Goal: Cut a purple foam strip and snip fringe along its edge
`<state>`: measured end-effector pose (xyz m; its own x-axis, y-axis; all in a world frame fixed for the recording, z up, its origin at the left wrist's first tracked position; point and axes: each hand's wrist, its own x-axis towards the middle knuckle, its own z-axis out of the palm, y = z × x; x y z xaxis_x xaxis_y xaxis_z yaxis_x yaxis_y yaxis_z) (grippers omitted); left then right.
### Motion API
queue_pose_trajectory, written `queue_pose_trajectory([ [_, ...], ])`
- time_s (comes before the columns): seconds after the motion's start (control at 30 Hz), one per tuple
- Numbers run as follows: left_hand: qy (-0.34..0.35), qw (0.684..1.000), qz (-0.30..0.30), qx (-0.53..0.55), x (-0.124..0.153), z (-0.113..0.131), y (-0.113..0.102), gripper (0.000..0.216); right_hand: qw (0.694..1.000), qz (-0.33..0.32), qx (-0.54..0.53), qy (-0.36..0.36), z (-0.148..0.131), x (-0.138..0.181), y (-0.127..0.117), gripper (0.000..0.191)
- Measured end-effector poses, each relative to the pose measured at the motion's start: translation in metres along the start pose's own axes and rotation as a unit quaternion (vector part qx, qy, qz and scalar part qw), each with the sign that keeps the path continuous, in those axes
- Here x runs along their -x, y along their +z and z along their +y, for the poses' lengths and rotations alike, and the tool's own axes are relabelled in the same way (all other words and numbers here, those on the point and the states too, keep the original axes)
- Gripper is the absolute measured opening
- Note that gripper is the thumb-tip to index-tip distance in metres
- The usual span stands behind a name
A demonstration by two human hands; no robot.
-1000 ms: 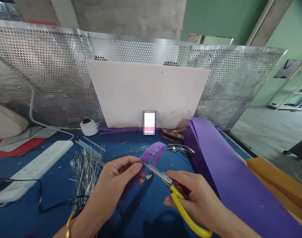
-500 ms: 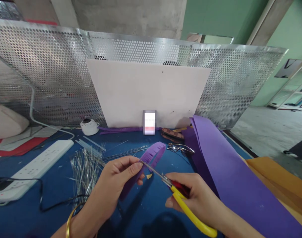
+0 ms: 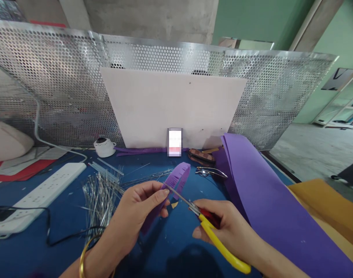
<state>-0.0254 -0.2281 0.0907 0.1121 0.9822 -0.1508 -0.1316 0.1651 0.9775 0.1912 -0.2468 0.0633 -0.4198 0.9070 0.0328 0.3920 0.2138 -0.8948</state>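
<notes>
Between thumb and fingers, my left hand (image 3: 147, 200) pinches a purple paper strip (image 3: 179, 172) whose edge is cut into a fringe. The strip's far end curls over in a loop above the table. My right hand (image 3: 222, 220) grips a pair of scissors (image 3: 219, 241) with yellow and red handles. The blades reach up and left to the strip, beside my left thumb. Whether the blades are parted is hard to see. A tiny tan scrap (image 3: 174, 205) shows just right of my left fingers.
Silvery wires (image 3: 102, 200) lie left of my hands, near a white power strip (image 3: 46, 197) with a black cable. Eyeglasses (image 3: 211, 172), a checked case (image 3: 201, 157) and a lit phone (image 3: 175, 142) are behind. Large purple sheets (image 3: 269, 197) cover the right side. A white board (image 3: 176, 104) stands at the back.
The looped end of the strip has shifted slightly left and up. The scissors have moved a little up and left along the strip. Both hands keep their hold.
</notes>
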Motion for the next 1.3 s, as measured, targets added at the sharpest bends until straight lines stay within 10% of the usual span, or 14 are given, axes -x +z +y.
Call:
queue_pose_trajectory([
  [0.27,0.017,0.999,-0.022,-0.033,0.001,-0.002,-0.003,0.012,0.993,0.035,0.113,-0.02,-0.006,0.003,0.001,0.022],
  [0.93,0.016,0.999,-0.027,-0.035,-0.003,-0.008,-0.005,0.015,0.998,-0.028,-0.054,-0.006,0.003,0.001,-0.001,0.024],
  [1.3,0.059,0.996,0.012,-0.067,0.001,0.0,0.002,0.014,0.99,0.038,0.134,-0.02,-0.005,0.006,-0.001,0.04],
])
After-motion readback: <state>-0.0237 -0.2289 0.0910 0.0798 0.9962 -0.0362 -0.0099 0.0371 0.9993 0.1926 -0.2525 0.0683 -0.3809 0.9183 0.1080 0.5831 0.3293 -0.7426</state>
